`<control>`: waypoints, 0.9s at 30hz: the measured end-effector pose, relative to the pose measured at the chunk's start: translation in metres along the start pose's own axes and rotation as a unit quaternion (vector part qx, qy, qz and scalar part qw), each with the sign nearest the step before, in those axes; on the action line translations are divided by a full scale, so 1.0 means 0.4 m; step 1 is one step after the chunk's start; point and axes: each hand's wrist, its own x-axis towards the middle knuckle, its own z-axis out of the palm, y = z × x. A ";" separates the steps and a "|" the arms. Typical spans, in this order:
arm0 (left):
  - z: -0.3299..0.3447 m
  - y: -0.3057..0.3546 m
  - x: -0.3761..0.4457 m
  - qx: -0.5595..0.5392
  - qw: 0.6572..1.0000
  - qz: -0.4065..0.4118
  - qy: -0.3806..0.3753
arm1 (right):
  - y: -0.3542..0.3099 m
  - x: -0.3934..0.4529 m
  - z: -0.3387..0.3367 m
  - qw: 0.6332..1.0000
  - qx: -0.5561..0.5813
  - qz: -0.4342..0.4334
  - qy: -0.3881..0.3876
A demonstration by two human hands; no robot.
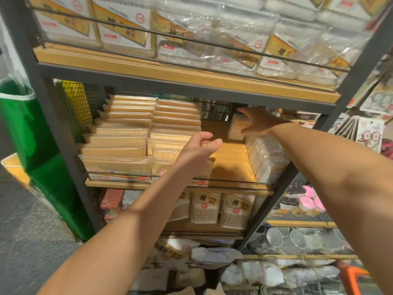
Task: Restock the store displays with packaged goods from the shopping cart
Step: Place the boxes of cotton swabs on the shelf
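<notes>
Your right hand [258, 122] reaches deep into the middle shelf [231, 165], thumb and fingers set round a small clear pack [237, 127] standing near the back wire; it looks like a grip, though shadow hides the contact. The pack stands upright at the far end of the bare strip of shelf, between the stacked flat packs [136, 141] on the left and a row of wrapped packs [265, 158] on the right. Your left hand [201, 149] hovers nearer you over that strip, fingers loosely curled, holding nothing. The right hand is the one on the pack. The gap is narrow, with a front rail [229, 180] low across it.
</notes>
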 end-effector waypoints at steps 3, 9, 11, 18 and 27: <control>0.003 0.009 -0.007 0.033 0.999 0.019 0.018 | -0.009 -0.042 -0.009 0.998 0.043 0.009 0.032; 0.021 0.042 -0.031 0.070 0.995 0.064 0.031 | -0.085 -0.171 -0.055 0.993 0.088 0.039 0.073; 0.048 0.044 -0.047 0.047 0.995 0.072 0.047 | -0.097 -0.245 -0.064 0.989 0.119 0.032 0.081; 0.333 0.065 -0.175 0.011 0.995 0.100 0.024 | 0.046 -0.618 -0.008 0.940 0.322 0.007 0.112; 0.969 -0.014 -0.530 0.055 0.963 0.068 -0.255 | 0.437 -1.362 0.177 0.875 0.395 0.250 0.124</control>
